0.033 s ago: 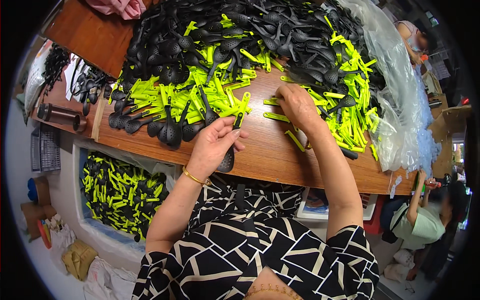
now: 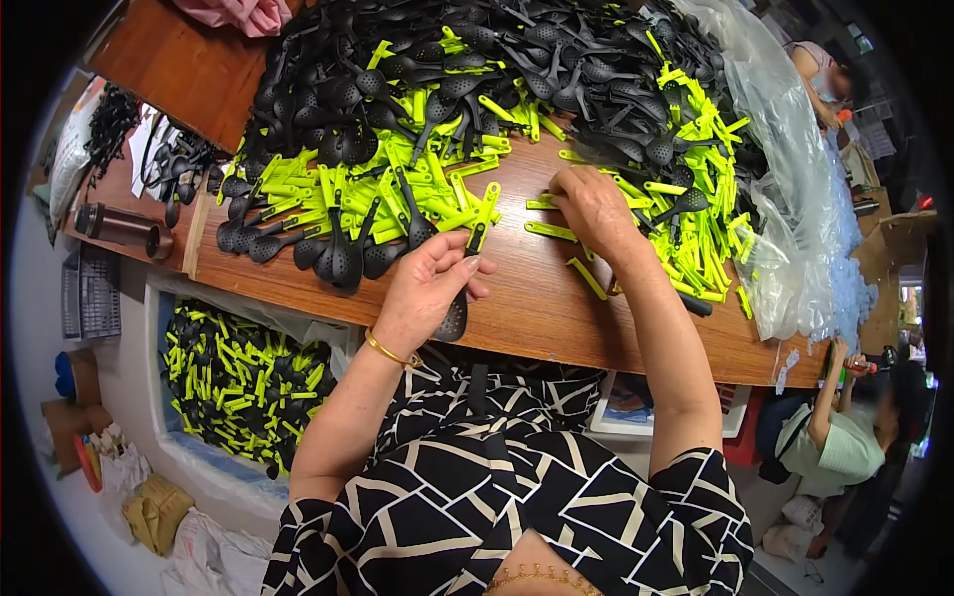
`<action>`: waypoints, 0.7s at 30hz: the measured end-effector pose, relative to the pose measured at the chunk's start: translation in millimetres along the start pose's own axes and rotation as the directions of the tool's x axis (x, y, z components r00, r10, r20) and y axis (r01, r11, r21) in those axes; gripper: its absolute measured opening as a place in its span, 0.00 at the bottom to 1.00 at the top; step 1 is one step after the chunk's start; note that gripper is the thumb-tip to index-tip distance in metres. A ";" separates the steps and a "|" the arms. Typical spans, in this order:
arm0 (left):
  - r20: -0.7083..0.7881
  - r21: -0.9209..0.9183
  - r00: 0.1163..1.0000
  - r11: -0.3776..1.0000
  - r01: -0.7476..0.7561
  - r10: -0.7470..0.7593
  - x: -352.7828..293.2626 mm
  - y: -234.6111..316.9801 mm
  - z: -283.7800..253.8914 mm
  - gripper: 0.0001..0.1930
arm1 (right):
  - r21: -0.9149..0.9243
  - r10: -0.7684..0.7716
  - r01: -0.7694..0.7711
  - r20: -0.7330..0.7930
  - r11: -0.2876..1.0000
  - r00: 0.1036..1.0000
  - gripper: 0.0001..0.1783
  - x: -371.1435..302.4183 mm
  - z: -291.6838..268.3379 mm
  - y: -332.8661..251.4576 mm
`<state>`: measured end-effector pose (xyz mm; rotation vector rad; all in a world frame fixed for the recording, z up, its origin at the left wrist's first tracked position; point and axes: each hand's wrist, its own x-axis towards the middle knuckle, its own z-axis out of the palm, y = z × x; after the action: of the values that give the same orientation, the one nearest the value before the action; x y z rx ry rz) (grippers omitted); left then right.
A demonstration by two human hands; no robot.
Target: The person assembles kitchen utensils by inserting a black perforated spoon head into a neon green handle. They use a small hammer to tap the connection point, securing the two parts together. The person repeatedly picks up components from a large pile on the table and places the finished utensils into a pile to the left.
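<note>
Here's the bench point(image 2: 527, 323), brown wood grain running right across the middle, its front edge bowed by the lens, and what a load it carries: a great black heap of spoons point(image 2: 556, 50) fills the whole far side, spilling green as it comes forward. Over on the right, a clear sheet point(image 2: 785, 228) drapes down along the heap's flank. Below the bench on the left sits a lined bin point(image 2: 153, 363), packed with black and green pieces. Up at far left, a red-brown panel point(image 2: 179, 74); out at right, one person in a pale top point(image 2: 835, 447) with arms raised, and another person point(image 2: 817, 84) higher up. A white tray point(image 2: 608, 423) shows under the front edge, a grey crate point(image 2: 91, 298) stands at left, with a tan sack point(image 2: 159, 515) low in the corner. Pink cloth point(image 2: 238, 12) at the top, a brown flask point(image 2: 124, 230) lying on the left-hand surface. Now the hands: the left grip point(image 2: 432, 288) is closed on a spoon point(image 2: 452, 320), black bowl down over the bench's front edge, green handle pointing away. The right grip point(image 2: 594, 214) is bent down among loose green strips point(image 2: 550, 230) at the right-hand pile; whether it pinches one, I can't tell. Smallest of all, a gold bangle point(image 2: 386, 350) on the left wrist.
</note>
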<state>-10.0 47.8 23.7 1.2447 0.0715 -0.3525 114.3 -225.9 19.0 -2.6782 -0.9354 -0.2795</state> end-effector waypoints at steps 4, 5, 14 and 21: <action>0.010 0.011 1.000 1.000 0.009 -0.009 0.2 -6.3 2.9 0.18 | 0.292 0.325 -0.287 -0.092 0.913 0.941 0.05 -0.8 -16.3 -14.4; 0.022 0.019 1.000 1.000 0.011 -0.011 1.0 -7.0 3.9 0.18 | 0.367 0.292 -0.248 -0.068 0.896 0.954 0.05 -2.2 -21.0 -21.7; 0.088 0.116 0.995 0.993 0.027 -0.037 -4.2 -0.6 14.5 0.18 | 0.534 -0.074 0.008 0.102 0.845 0.992 0.13 -17.5 -56.0 -81.2; 0.070 0.299 0.996 0.951 -0.082 0.064 -7.8 4.2 28.4 0.15 | 0.554 -0.015 -0.047 0.106 0.831 0.994 0.08 -8.8 -66.5 -80.8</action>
<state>-20.0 24.1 38.7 1.5346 -0.0828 -0.3445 50.7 -192.7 95.7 -2.1678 -0.8585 0.1328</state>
